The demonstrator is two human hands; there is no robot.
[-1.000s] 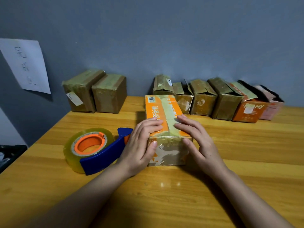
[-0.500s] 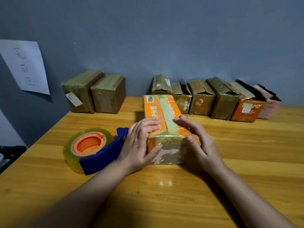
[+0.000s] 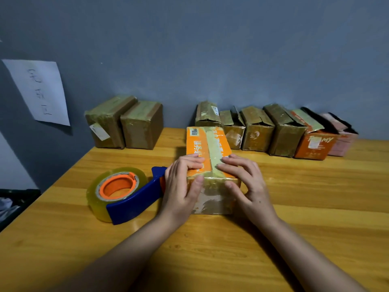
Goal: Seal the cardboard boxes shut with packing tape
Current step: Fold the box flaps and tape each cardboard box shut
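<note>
Orange box (image 3: 207,144) sits on the surface (image 3: 294,207), just right of the tape dispenser (image 3: 124,192); a strip of packing tape (image 3: 213,144) runs lengthwise over its top seam and down the near end face.

Change since a second ago: both hands have crept toward the near top edge of the box and curled more. Left hand (image 3: 182,184) — earlier laid flatter across the top — now has fingers bent over the near-left corner, thumb pressed against the near end face. Right hand (image 3: 245,182) mirrors it on the near-right corner, fingertips on the tape strip, thumb on the end face. Neither hand lifts the box; each clasps its corner and presses. The box itself has not shifted relative to the dispenser.

Judgement: the strip is already laid; the hands are smoothing it over the edge, so this box is near sealed.

Behind the box, against the wall: two brown boxes (image 3: 124,123) to the left look taped; the row of boxes (image 3: 273,131) to the right shows raised flaps — probably still to be done.
</note>
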